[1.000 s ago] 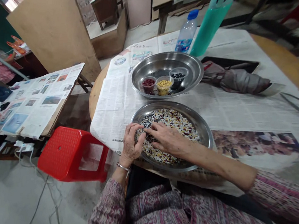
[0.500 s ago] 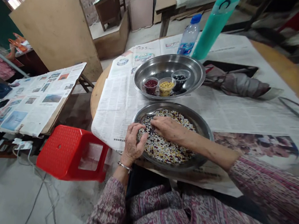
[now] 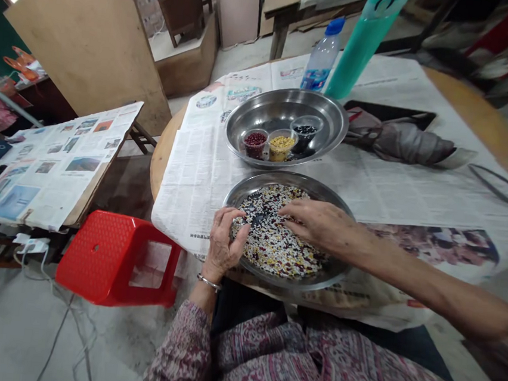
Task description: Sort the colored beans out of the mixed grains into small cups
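A round metal tray (image 3: pixel 340 205) holds a mix of white, yellow, dark red and black beans and grains (image 3: pixel 272 234). My left hand (image 3: pixel 226 239) is at its left rim, thumb and curved index finger apart over the mix, with nothing visible between them. Over the middle of the tray, my right hand (image 3: pixel 311 220) is open, its fingers slightly spread and its palm down. Just beyond stands a second metal tray (image 3: pixel 257 110). It contains a clear cup of red beans (image 3: pixel 255 144), a cup of yellow beans (image 3: pixel 281 146) and a cup of black beans (image 3: pixel 305 134).
A water bottle (image 3: pixel 321 56), a teal flask (image 3: pixel 362 42) and a folded grey umbrella (image 3: pixel 402 139) are on the newspaper-covered table (image 3: pixel 189 208). A red stool (image 3: pixel 99 253) stands to the left, before another papered table (image 3: pixel 65 163). Cables (image 3: pixel 65 328) lie on the floor.
My right hand has moved right across the mix, and its fingers have spread. The left hand keeps its place at the rim. The view has shifted slightly.
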The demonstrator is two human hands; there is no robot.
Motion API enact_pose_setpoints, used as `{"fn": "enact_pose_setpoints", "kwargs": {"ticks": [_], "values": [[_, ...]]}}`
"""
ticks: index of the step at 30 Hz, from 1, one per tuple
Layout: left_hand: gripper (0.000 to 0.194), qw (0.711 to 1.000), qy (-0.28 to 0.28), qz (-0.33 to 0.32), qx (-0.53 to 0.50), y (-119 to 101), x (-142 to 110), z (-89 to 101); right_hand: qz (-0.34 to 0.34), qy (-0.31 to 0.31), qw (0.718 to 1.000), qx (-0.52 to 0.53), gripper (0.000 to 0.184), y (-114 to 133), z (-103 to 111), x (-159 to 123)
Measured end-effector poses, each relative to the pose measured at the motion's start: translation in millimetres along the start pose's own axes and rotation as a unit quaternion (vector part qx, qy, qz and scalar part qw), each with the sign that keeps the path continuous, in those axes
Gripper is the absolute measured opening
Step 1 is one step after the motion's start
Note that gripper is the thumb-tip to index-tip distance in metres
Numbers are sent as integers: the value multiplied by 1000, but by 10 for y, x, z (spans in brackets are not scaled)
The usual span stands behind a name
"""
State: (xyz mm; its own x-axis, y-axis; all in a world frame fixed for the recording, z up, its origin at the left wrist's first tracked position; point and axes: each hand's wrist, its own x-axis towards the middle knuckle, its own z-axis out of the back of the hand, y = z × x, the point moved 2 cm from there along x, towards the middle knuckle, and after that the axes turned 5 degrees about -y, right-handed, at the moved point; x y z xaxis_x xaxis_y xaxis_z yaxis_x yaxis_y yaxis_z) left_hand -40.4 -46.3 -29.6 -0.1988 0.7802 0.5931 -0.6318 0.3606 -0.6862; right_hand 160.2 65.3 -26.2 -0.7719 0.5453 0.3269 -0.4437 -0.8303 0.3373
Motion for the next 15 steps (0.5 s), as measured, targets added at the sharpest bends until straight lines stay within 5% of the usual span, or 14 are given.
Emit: {"fn": "enact_pose_setpoints", "kwargs": {"ticks": [9,15], "values": [[18,1000,1,5,5,19,-6,-3,67,50,994,-72,29,138,-325,478],[16,1000,-1,5,3,5,1,-3,16,43,997,-56,24,-95,-195,432]]}}
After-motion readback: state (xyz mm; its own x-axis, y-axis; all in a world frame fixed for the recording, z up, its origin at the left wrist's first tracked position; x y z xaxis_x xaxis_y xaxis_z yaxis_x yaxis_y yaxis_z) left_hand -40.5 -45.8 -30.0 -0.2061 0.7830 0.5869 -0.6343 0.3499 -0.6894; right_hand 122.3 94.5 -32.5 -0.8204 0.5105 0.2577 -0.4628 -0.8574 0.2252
